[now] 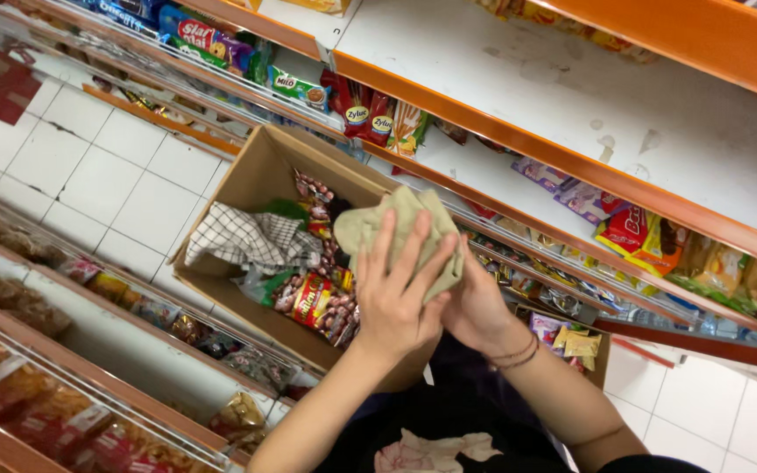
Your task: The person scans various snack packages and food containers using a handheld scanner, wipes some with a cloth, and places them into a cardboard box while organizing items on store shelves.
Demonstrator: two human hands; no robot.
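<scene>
Both my hands are pressed together around a folded olive-green cloth [396, 221], held over a cardboard box. My left hand [396, 293] lies flat over the cloth's near side with its fingers spread. My right hand [477, 311], with thin bracelets on the wrist, grips the cloth from underneath and to the right. The open cardboard box [256, 171] sits just beyond my hands. It holds a black-and-white checked cloth [251, 236] and several red snack packets [317, 302].
White shelves with orange edges [562, 158] run across the top right and carry snack packets. Another shelf row with packets [63, 385] runs along the lower left. A white tiled floor [107, 166] shows between the rows.
</scene>
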